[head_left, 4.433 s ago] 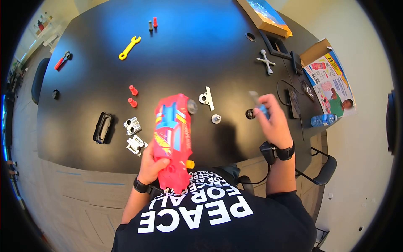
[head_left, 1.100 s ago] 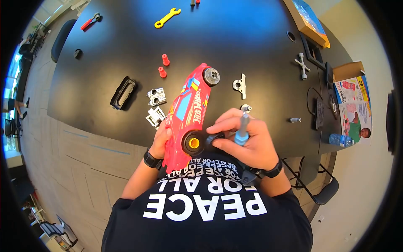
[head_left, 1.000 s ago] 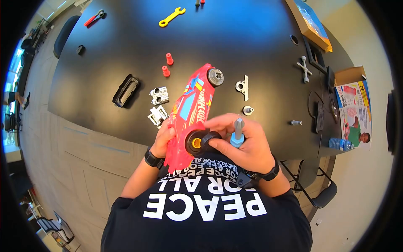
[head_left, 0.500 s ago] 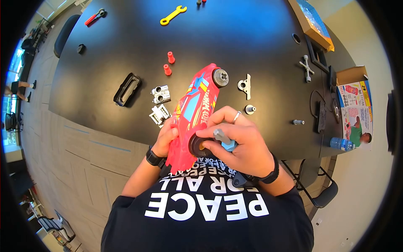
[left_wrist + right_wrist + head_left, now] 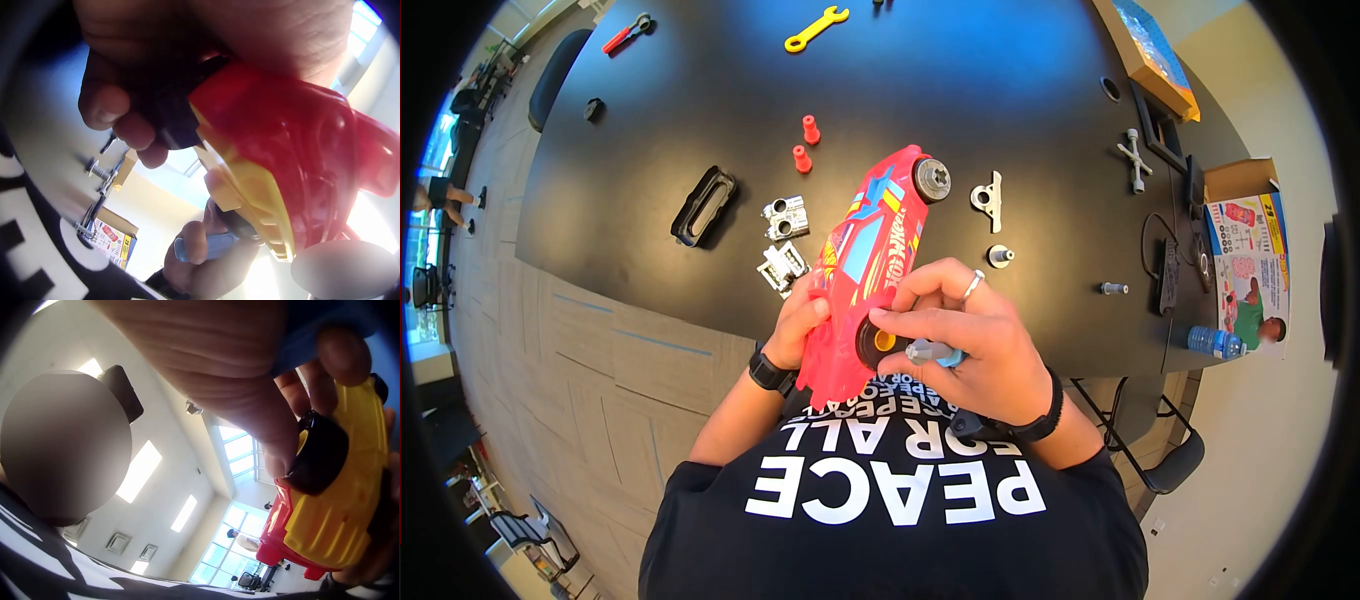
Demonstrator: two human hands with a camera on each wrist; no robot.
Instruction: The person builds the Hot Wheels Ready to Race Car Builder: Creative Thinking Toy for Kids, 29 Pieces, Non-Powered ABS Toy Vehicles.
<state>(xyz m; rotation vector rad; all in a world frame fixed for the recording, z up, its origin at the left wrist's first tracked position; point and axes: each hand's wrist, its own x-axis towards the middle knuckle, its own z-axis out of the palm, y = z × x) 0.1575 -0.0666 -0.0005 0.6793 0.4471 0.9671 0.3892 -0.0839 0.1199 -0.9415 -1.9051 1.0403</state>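
A red toy car with a yellow underside is gripped by my left hand around its left side, above the table's near edge. My right hand touches the black wheel near the yellow hub with thumb and fingertips. A blue-handled tool with a grey tip lies held within that same hand; its handle shows in the left wrist view. At the car's far end sits a wheel with a grey hub.
Left of the car lie silver engine-like parts, a black frame and two red pegs. To the right are a white bracket, a grey-white part, a cross wrench and a water bottle.
The right hand has brought a black tyre to the car's near hub, where it now sits around the yellow centre. The grey tool tip has tilted down toward the wheel.
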